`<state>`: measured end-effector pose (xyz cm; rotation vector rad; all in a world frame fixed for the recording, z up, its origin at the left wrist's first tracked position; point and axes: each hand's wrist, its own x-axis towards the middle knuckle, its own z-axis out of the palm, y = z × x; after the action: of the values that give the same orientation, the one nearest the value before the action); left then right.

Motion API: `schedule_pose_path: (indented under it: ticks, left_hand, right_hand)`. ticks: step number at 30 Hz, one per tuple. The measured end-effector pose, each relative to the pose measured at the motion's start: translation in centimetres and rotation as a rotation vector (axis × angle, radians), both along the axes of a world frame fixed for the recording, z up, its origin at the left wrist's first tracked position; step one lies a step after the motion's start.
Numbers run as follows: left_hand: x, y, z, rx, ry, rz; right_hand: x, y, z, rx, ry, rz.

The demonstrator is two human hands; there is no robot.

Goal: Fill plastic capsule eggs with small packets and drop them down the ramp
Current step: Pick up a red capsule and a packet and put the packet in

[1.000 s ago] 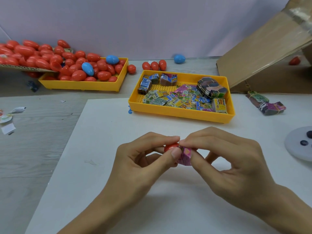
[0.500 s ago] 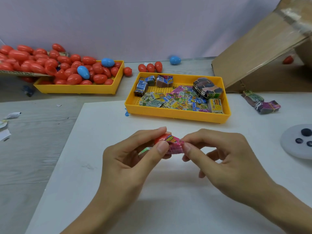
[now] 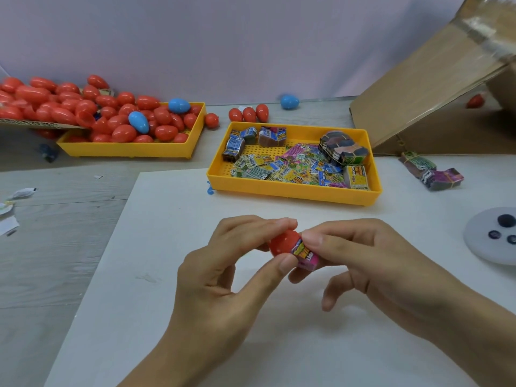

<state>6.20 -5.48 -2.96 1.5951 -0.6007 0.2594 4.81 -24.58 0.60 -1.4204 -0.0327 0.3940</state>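
Over the white board (image 3: 173,275), my left hand (image 3: 223,280) pinches a red capsule egg half (image 3: 282,243) between thumb and fingers. My right hand (image 3: 371,272) pinches a small pink packet (image 3: 305,254) whose left end sits at the egg's open mouth. A yellow tray (image 3: 296,191) of several colourful packets lies just beyond the hands. Another yellow tray (image 3: 128,149) at the back left is heaped with red and blue eggs. The cardboard ramp (image 3: 430,79) rises at the back right.
Three red eggs (image 3: 248,113) and a blue egg (image 3: 289,101) lie loose by the wall. Bundled packets (image 3: 431,170) sit right of the packet tray. A grey round disc (image 3: 491,236) is at the right edge. Paper scraps (image 3: 11,208) lie at the left.
The packet has turned so its printed face shows and sits against the egg half's opening. Both hands have stayed over the white board.
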Motion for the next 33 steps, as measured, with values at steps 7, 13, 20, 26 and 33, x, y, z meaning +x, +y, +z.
schedule_pose_path:
  ticks: [7,13,20,26,33]
  left_hand:
    - [0.0,0.0,-0.1,0.052,0.026,-0.027]
    - [0.2,0.2,0.2,0.020,0.003,-0.036]
    - [-0.2,-0.1,0.1,-0.079,0.029,-0.035]
    - [-0.4,-0.1,0.4,-0.046,0.061,-0.060]
    - [-0.2,0.0,0.5,-0.077,0.094,-0.126]
  right_hand:
    - [0.0,0.5,-0.2,0.177,0.187,0.049]
    - [0.0,0.9,-0.5,0.401,0.318,0.091]
    - [-0.1,0.8,-0.5,0.470,0.375,0.170]
    - [-0.1,0.5,-0.5,0.531,0.410,0.233]
    - [-0.1,0.8,-0.6,0.509,0.387,0.202]
